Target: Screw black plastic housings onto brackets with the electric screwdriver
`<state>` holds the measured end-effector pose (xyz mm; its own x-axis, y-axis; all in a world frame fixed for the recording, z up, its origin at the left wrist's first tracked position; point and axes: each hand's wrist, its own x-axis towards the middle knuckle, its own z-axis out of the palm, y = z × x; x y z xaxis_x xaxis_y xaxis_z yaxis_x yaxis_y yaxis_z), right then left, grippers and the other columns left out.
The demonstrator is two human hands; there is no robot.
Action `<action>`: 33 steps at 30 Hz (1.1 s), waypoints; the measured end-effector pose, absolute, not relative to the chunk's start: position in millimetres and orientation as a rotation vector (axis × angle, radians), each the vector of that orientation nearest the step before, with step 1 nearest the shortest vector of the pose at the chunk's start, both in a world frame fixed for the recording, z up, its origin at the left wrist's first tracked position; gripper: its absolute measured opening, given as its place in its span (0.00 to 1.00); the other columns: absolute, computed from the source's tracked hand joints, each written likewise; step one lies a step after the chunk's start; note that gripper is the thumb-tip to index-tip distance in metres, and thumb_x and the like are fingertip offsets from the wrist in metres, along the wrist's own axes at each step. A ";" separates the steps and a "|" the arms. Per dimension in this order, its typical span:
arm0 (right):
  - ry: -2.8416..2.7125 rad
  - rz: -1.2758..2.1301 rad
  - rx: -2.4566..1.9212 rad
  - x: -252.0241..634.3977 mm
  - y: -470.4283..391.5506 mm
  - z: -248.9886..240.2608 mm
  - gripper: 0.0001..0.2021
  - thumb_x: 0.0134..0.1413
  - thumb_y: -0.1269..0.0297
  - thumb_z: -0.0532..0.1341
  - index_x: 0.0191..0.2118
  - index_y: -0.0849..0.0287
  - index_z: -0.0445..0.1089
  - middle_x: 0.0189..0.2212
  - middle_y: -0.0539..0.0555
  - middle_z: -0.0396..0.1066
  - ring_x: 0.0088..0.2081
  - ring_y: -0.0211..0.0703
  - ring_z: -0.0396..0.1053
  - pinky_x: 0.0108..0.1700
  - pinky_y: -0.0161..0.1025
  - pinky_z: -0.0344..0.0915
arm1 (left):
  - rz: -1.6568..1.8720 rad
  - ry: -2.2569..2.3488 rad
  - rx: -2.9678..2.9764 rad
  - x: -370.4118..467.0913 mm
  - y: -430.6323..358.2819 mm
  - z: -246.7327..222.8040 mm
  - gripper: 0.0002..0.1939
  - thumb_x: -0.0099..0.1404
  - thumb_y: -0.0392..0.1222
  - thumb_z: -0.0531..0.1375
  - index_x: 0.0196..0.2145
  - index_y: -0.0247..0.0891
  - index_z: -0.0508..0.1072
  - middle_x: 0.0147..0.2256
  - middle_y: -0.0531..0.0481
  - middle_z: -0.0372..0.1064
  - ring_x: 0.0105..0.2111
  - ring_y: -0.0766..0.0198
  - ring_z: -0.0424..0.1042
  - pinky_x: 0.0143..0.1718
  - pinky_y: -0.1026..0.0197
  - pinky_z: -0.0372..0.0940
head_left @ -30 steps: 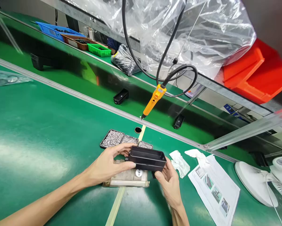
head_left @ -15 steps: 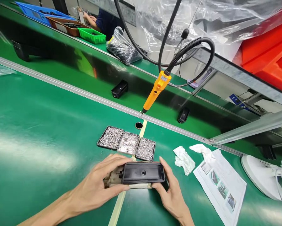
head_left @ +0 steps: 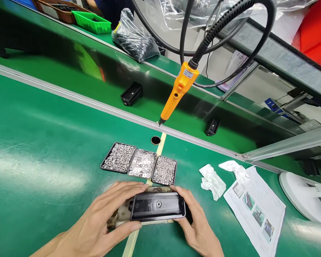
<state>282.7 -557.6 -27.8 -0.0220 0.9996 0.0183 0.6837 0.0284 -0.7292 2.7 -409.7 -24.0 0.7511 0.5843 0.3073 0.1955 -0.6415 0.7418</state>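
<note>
A black rectangular housing (head_left: 158, 206) with a small hole in its middle lies in a worn, light-coloured fixture (head_left: 122, 213) on the green table. From the left, my left hand (head_left: 109, 210) curves round the fixture and the housing's end, thumb in front and fingers behind. My right hand (head_left: 195, 217) grips the housing's right end between thumb and fingers. Just beyond are three shallow trays: small metal parts fill the left tray (head_left: 119, 157), washers the middle tray (head_left: 142, 163), and small metal parts the right tray (head_left: 164, 170).
An orange electric screwdriver (head_left: 177, 94) hangs tip down above a small round dark object (head_left: 155, 140). White tissue (head_left: 212, 181) and a printed sheet (head_left: 256, 210) lie right, beside a white fan base (head_left: 296, 196). Black housings (head_left: 131, 94) stand on the conveyor (head_left: 171, 125) behind the metal rail.
The view has shifted and tilted, so the housing and both hands appear slightly lower and further left. Both hands keep their hold on the housing and fixture.
</note>
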 end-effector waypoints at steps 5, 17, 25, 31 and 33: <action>-1.695 0.862 -1.595 282.6 -551.9 -26.9 0.30 0.71 0.48 0.54 0.72 0.41 0.48 0.71 0.52 0.56 0.71 0.52 0.55 0.71 0.55 0.57 | 0.706 0.588 2.208 3.8 -411.5 -24.1 0.29 0.71 0.47 0.63 0.67 0.47 0.62 0.61 0.44 0.69 0.61 0.49 0.67 0.59 0.49 0.70; -1.558 0.960 -1.538 279.5 -549.3 -31.9 0.29 0.68 0.39 0.52 0.69 0.42 0.53 0.71 0.56 0.57 0.71 0.54 0.55 0.70 0.57 0.56 | 0.702 0.567 2.181 7.0 -410.5 -24.5 0.29 0.71 0.45 0.63 0.66 0.49 0.61 0.59 0.44 0.69 0.59 0.48 0.67 0.58 0.48 0.70; -1.577 0.853 -1.545 271.2 -545.0 -34.3 0.33 0.61 0.53 0.67 0.66 0.46 0.52 0.67 0.60 0.62 0.67 0.57 0.62 0.67 0.59 0.61 | 0.672 0.497 2.127 10.4 -407.2 -23.0 0.28 0.71 0.43 0.62 0.66 0.49 0.60 0.58 0.43 0.69 0.58 0.49 0.66 0.57 0.46 0.69; -1.629 0.745 -1.455 267.9 -544.3 -37.4 0.35 0.60 0.50 0.67 0.68 0.46 0.53 0.64 0.59 0.63 0.63 0.58 0.64 0.64 0.56 0.64 | 0.638 0.437 2.122 5.3 -403.1 -18.9 0.28 0.72 0.49 0.62 0.66 0.49 0.61 0.59 0.43 0.69 0.58 0.50 0.65 0.57 0.46 0.68; -1.616 0.784 -1.458 269.4 -544.8 -36.0 0.41 0.57 0.37 0.64 0.70 0.46 0.52 0.64 0.60 0.63 0.63 0.60 0.64 0.63 0.56 0.64 | 0.584 0.490 2.101 4.8 -393.8 -9.5 0.22 0.75 0.51 0.58 0.63 0.48 0.67 0.58 0.45 0.70 0.57 0.51 0.67 0.57 0.48 0.68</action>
